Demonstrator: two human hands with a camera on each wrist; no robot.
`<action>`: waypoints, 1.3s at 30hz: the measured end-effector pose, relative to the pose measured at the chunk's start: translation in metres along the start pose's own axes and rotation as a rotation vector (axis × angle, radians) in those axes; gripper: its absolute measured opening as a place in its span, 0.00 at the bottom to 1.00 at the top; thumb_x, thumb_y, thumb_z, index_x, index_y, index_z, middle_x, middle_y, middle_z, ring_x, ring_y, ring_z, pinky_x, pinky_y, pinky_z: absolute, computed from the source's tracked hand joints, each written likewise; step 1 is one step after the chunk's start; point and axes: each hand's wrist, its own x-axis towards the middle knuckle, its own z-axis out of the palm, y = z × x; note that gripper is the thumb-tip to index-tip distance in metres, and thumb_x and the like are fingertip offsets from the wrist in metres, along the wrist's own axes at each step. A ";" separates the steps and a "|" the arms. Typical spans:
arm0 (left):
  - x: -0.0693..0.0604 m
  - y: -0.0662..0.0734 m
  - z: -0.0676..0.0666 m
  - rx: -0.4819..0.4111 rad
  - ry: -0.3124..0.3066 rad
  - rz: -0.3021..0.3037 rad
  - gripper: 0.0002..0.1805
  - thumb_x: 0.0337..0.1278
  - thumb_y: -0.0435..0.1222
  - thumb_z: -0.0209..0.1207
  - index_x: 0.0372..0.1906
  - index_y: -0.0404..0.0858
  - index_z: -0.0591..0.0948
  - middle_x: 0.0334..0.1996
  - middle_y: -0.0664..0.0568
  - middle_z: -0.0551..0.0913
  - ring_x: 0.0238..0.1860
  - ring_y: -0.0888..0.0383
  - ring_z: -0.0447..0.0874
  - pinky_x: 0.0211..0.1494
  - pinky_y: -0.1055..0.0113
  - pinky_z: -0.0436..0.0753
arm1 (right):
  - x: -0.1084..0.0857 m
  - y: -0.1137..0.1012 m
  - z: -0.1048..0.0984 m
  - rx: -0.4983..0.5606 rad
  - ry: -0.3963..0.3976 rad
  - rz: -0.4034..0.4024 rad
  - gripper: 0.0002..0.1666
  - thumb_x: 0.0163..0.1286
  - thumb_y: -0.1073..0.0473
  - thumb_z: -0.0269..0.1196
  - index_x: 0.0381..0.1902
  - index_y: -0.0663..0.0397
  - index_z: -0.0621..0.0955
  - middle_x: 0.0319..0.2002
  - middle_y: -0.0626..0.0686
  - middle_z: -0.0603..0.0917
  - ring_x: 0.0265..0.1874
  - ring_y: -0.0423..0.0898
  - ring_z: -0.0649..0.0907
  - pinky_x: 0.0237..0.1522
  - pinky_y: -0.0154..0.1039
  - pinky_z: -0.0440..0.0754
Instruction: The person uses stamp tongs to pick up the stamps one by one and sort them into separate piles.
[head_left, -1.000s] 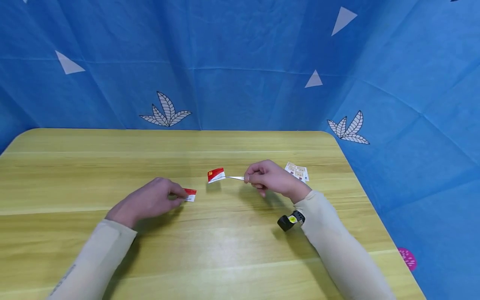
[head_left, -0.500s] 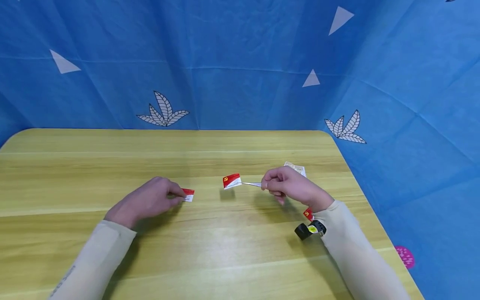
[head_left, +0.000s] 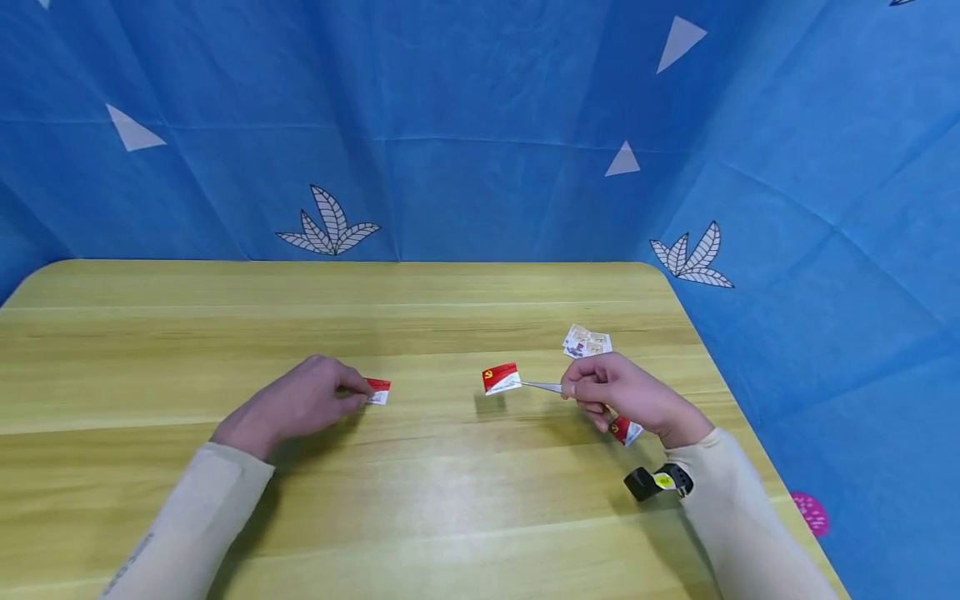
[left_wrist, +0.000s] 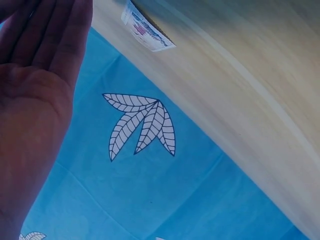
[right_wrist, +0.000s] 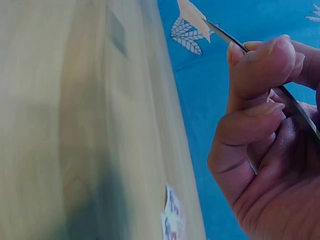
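In the head view my right hand (head_left: 626,393) pinches metal tweezers (head_left: 542,386), whose tips hold a small red and white stamp (head_left: 501,379) above the table, its shadow beneath it. The right wrist view shows the tweezers (right_wrist: 295,102) between thumb and fingers, with the stamp's pale back (right_wrist: 194,17) at the tips. My left hand (head_left: 296,407) pinches at the left side of another red and white stamp (head_left: 379,392) low over the tabletop; the fingers hide part of it. Whether that hand also holds other stamps cannot be seen.
A third red and white stamp (head_left: 624,430) lies by my right hand, partly covered. Pale printed stamps (head_left: 587,342) lie behind that hand. The wooden table (head_left: 225,325) meets a blue patterned cloth (head_left: 480,192) at its back and right edges. A black wrist strap (head_left: 660,481) hangs at the right cuff.
My right hand has moved right and nearer, carrying the stamp in the tweezers away from my left hand. The stamp beside the right wrist has come into view. My left hand has stayed put.
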 end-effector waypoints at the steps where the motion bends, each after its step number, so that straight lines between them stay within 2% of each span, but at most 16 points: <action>1: 0.000 0.000 0.000 0.003 0.001 0.002 0.10 0.60 0.31 0.64 0.46 0.37 0.88 0.39 0.51 0.84 0.18 0.59 0.67 0.22 0.67 0.68 | -0.002 0.001 -0.001 -0.002 0.000 0.007 0.14 0.74 0.63 0.55 0.42 0.75 0.75 0.16 0.52 0.69 0.13 0.48 0.72 0.18 0.42 0.76; 6: 0.001 0.001 0.000 0.020 -0.001 0.008 0.10 0.61 0.32 0.64 0.46 0.37 0.88 0.38 0.51 0.84 0.18 0.59 0.68 0.22 0.67 0.68 | -0.012 0.004 -0.004 -0.011 -0.004 0.007 0.16 0.74 0.61 0.57 0.41 0.76 0.74 0.16 0.51 0.70 0.13 0.46 0.73 0.18 0.41 0.76; 11: 0.000 0.001 -0.001 0.014 0.003 -0.014 0.11 0.61 0.32 0.64 0.47 0.37 0.88 0.38 0.50 0.84 0.17 0.59 0.68 0.21 0.67 0.68 | -0.024 0.004 -0.008 -0.017 0.004 -0.012 0.14 0.74 0.63 0.56 0.40 0.76 0.75 0.16 0.54 0.74 0.14 0.49 0.75 0.21 0.42 0.77; 16: -0.001 0.001 -0.002 -0.012 0.000 -0.035 0.11 0.62 0.33 0.63 0.47 0.37 0.87 0.38 0.50 0.83 0.16 0.59 0.67 0.20 0.68 0.67 | -0.039 0.006 -0.012 -0.012 0.006 -0.018 0.16 0.75 0.62 0.56 0.40 0.77 0.74 0.17 0.53 0.73 0.14 0.51 0.77 0.24 0.42 0.78; 24: 0.002 0.000 0.000 -0.034 -0.002 -0.019 0.09 0.61 0.32 0.64 0.45 0.37 0.88 0.36 0.51 0.83 0.16 0.60 0.67 0.20 0.68 0.67 | -0.077 0.028 -0.021 0.016 0.030 -0.055 0.13 0.76 0.67 0.51 0.41 0.78 0.73 0.16 0.61 0.68 0.13 0.53 0.77 0.23 0.44 0.78; 29: 0.004 0.001 0.003 -0.047 -0.014 -0.022 0.09 0.62 0.34 0.63 0.45 0.39 0.88 0.33 0.52 0.82 0.16 0.60 0.66 0.20 0.68 0.66 | -0.100 0.042 -0.027 0.036 0.040 -0.057 0.11 0.77 0.69 0.49 0.42 0.78 0.72 0.17 0.61 0.69 0.13 0.55 0.77 0.24 0.45 0.77; 35: 0.001 0.001 -0.001 -0.028 0.000 -0.018 0.09 0.63 0.35 0.63 0.45 0.39 0.88 0.33 0.53 0.82 0.15 0.60 0.65 0.21 0.67 0.66 | -0.111 0.049 -0.032 0.019 0.061 -0.082 0.12 0.77 0.69 0.48 0.41 0.79 0.72 0.17 0.62 0.68 0.14 0.58 0.76 0.26 0.45 0.76; 39: 0.000 0.000 -0.001 -0.035 -0.005 -0.027 0.09 0.63 0.34 0.63 0.45 0.39 0.88 0.35 0.52 0.82 0.15 0.61 0.64 0.20 0.68 0.65 | -0.114 0.059 -0.031 0.034 0.067 -0.038 0.12 0.77 0.67 0.49 0.41 0.78 0.72 0.17 0.63 0.69 0.14 0.57 0.76 0.26 0.45 0.77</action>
